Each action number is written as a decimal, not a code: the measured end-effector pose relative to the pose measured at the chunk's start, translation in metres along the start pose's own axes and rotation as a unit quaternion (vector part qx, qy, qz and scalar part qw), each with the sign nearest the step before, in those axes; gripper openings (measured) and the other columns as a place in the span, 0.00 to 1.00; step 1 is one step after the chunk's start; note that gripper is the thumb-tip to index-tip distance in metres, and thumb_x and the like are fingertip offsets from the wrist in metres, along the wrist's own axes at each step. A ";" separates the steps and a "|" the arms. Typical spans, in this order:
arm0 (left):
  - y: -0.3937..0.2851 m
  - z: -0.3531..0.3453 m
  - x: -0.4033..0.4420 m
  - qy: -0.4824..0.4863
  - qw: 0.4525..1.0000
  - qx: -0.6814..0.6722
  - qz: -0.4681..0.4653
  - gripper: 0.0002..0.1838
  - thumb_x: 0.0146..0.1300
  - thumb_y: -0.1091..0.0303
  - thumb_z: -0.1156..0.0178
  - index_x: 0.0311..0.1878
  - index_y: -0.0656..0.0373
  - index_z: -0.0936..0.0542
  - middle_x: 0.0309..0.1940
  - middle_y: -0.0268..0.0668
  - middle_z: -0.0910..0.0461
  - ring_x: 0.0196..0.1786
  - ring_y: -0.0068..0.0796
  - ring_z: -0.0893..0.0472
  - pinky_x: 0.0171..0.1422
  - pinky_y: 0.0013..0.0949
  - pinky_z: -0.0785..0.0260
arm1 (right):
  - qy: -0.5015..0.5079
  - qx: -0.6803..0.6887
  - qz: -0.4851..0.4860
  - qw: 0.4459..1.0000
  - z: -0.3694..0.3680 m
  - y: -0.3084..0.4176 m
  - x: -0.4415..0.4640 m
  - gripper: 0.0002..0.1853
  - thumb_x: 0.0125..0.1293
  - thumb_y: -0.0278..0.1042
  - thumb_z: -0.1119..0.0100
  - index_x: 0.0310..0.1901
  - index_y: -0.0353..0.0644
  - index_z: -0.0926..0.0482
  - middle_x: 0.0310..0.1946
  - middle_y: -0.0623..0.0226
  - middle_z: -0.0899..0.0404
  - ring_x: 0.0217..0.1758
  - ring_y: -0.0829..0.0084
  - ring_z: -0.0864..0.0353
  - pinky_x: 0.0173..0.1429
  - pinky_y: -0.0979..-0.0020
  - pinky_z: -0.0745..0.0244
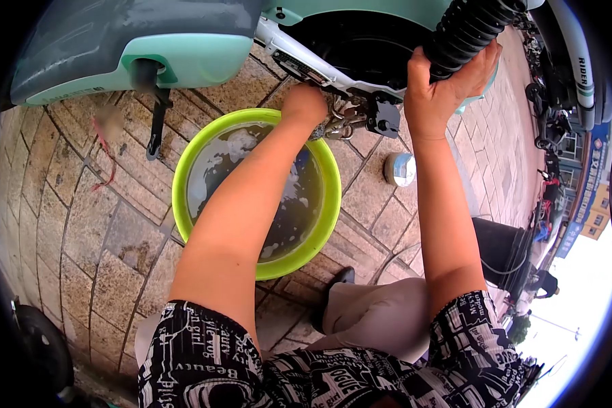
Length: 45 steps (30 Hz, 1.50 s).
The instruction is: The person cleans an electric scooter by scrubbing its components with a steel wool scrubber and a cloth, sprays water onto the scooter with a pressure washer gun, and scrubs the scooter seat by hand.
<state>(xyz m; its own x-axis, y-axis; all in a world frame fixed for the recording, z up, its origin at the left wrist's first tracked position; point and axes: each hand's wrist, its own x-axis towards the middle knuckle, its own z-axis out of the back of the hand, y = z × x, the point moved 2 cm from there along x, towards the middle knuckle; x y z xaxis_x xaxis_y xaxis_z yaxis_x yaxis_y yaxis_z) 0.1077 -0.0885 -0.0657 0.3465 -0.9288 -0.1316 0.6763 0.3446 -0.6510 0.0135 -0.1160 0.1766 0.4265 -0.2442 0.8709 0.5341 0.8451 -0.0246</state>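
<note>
A green and grey scooter point(183, 60) spans the top of the view. My right hand point(449, 92) is wrapped round a black ribbed tube point(472, 34) at the upper right. Lower and to the left, my left hand point(304, 105) is at the underside of the white frame bar point(313, 68), beside a dirty metal bracket point(347, 117); its fingers are hidden. Beneath my left forearm stands a lime-green basin point(333, 197) of murky, foamy water point(296, 211).
A small round container point(400, 168) stands on the paving right of the basin. The scooter's kickstand point(158, 126) hangs down at left, near a red string point(105, 153). A black bucket point(500, 248) is at right, and a black wheel point(41, 347) at lower left.
</note>
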 end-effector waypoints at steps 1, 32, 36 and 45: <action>-0.002 -0.008 0.007 0.034 0.999 0.014 0.031 0.12 0.58 0.68 0.46 0.41 0.62 0.17 0.43 0.48 0.18 0.46 0.45 0.18 0.50 0.39 0.24 | -0.030 -0.002 -0.008 1.000 -0.005 0.000 -0.003 0.40 0.45 0.35 0.38 0.64 0.42 0.39 0.66 0.53 0.41 0.72 0.47 0.50 0.73 0.47 0.62; -0.008 -0.020 0.008 0.104 0.959 -0.255 -0.068 0.14 0.55 0.61 0.36 0.40 0.61 0.19 0.36 0.39 0.17 0.43 0.39 0.19 0.48 0.40 0.28 | -0.054 -0.008 0.028 0.998 -0.010 -0.005 -0.011 0.38 0.49 0.33 0.39 0.63 0.38 0.40 0.67 0.46 0.46 0.73 0.46 0.52 0.73 0.50 0.61; -0.001 0.001 -0.006 -0.076 0.992 -0.065 -0.073 0.08 0.58 0.66 0.39 0.38 0.57 0.17 0.34 0.44 0.16 0.39 0.43 0.18 0.45 0.38 0.27 | -0.077 -0.051 0.009 0.996 0.000 0.002 0.000 0.35 0.43 0.37 0.43 0.58 0.37 0.34 0.62 0.44 0.36 0.68 0.41 0.42 0.72 0.48 0.54; -0.028 0.064 -0.097 -0.242 0.936 -0.184 -0.175 0.15 0.61 0.80 0.46 0.52 0.64 0.26 0.42 0.46 0.26 0.43 0.44 0.25 0.50 0.40 0.31 | 0.077 0.131 -0.059 0.987 0.044 -0.012 -0.015 0.31 0.53 0.35 0.39 0.60 0.42 0.35 0.61 0.56 0.34 0.66 0.54 0.38 0.70 0.54 0.48</action>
<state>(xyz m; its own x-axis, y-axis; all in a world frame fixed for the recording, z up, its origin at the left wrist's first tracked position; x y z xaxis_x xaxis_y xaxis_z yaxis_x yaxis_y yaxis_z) 0.0968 0.0005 0.0137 0.4604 -0.7741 0.4344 0.5649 -0.1220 -0.8161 -0.0310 -0.1019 0.1855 0.4883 -0.4009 0.7752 0.3889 0.8951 0.2180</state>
